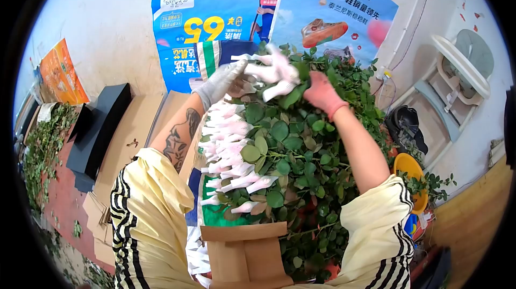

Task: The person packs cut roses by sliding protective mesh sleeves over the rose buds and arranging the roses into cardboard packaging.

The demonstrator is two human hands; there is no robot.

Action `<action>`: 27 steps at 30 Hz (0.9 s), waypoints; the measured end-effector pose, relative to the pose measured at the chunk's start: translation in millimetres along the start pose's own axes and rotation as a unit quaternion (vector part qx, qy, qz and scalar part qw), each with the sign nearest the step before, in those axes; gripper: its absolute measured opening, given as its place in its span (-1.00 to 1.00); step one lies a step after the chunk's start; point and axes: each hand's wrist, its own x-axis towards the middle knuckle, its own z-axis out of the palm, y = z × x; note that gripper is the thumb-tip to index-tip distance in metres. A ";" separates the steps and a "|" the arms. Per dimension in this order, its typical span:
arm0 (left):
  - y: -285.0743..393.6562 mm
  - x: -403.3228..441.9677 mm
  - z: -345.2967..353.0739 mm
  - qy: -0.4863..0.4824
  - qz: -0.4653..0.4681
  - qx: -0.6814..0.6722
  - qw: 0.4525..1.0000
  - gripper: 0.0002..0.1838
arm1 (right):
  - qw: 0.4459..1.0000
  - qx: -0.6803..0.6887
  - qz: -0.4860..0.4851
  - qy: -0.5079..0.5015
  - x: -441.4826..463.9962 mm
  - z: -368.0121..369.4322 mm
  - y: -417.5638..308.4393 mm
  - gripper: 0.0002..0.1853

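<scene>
My right hand [323, 95], in a pinkish-red glove, is closed around leafy flower stems. At their other end is a cluster of buds in white sleeves [279, 71], slightly blurred. My left hand [221, 82], in a pale grey glove, is beside these buds with its fingers apart and cupped; whether they touch is unclear. Below lies a large pile of similar flowers, their white-sleeved heads [228, 149] lined up on the left and their green leaves [306, 165] spreading right. The flowers rest partly on a blue, white and green printed sheet [217, 215].
A folded cardboard piece [242, 257] stands close to my body. Left are a long black box [102, 133] and flat cardboard [131, 127]. Right are a yellow basin [404, 168] and a white high chair [457, 74]. Posters [333, 15] cover the wall ahead.
</scene>
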 end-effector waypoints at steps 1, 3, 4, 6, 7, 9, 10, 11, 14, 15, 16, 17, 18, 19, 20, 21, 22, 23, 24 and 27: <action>1.1 -3.6 -1.4 0.114 0.022 0.167 0.979 -0.45 | 0.999 0.034 -0.012 -0.004 -1.7 -17.7 -9.4 -0.58; -6.2 -5.3 9.4 0.225 0.210 0.396 0.865 -0.50 | 0.997 0.079 0.011 0.012 -6.5 -39.9 -24.2 -0.63; -6.8 -7.7 12.1 0.235 0.240 0.478 0.811 -0.48 | 0.996 0.082 -0.003 0.040 -7.3 -40.5 -24.5 -0.67; -13.6 -8.7 28.1 0.205 0.242 0.617 0.720 -0.42 | 0.998 0.042 -0.007 0.053 -14.6 -47.3 -33.3 -0.68; -20.8 -5.9 32.7 0.166 0.212 0.674 0.688 -0.37 | 0.998 0.004 -0.011 0.064 -17.4 -49.8 -36.9 -0.69; -46.1 -4.1 18.7 0.103 0.197 0.701 0.678 -0.40 | 0.984 -0.079 0.015 0.162 -25.6 -56.5 -31.0 -0.70; -57.3 -7.2 18.6 0.128 0.164 0.729 0.652 -0.47 | 0.981 -0.013 -0.011 0.195 -31.1 -78.4 -40.5 -0.74; -67.3 -7.9 18.7 0.152 0.132 0.754 0.625 -0.53 | 0.969 0.028 0.033 0.242 -25.7 -90.2 -16.4 -0.77; -76.2 -5.0 20.4 0.172 0.148 0.745 0.627 -0.72 | 0.947 0.017 0.068 0.315 -28.2 -173.0 12.5 -0.70; -77.6 -4.1 19.8 0.172 0.139 0.750 0.623 -0.72 | 0.926 0.054 0.097 0.361 -27.9 -202.5 34.7 -0.69; -76.9 -3.1 18.3 0.168 0.132 0.753 0.622 -0.71 | 0.928 0.044 0.061 0.365 -34.5 -239.3 59.4 -0.69; -74.1 -2.2 17.3 0.162 0.127 0.758 0.619 -0.71 | 0.898 0.123 0.118 0.405 -42.4 -276.4 80.9 -0.69; -70.2 -2.7 21.2 0.160 0.107 0.768 0.611 -0.71 | 0.853 0.204 0.166 0.451 -50.2 -313.2 101.3 -0.70; -68.9 -2.3 24.6 0.161 0.092 0.770 0.610 -0.69 | 0.855 0.229 0.146 0.441 -70.1 -336.4 96.4 -0.71; -70.0 -1.0 24.7 0.158 0.088 0.769 0.613 -0.64 | 0.884 0.122 0.097 0.441 -91.0 -359.4 103.5 -0.73; -71.3 0.2 24.5 0.155 0.082 0.767 0.617 -0.59 | 0.901 0.014 0.049 0.431 -109.4 -379.6 108.1 -0.75; -67.9 -1.7 26.7 0.134 0.059 0.770 0.621 -0.51 | 0.898 0.003 0.052 0.436 -120.6 -391.7 105.1 -0.75; -61.4 -2.5 27.2 0.115 0.035 0.773 0.623 -0.42 | 0.898 0.018 0.018 0.438 -129.4 -403.4 101.8 -0.73; -54.7 2.8 26.9 0.085 -0.015 0.769 0.633 -0.30 | 0.898 0.035 -0.016 0.438 -136.9 -413.4 98.2 -0.71; -27.7 8.8 32.4 0.018 -0.115 0.712 0.692 -0.26 | 0.876 0.262 -0.034 0.403 -141.5 -452.9 89.2 -0.62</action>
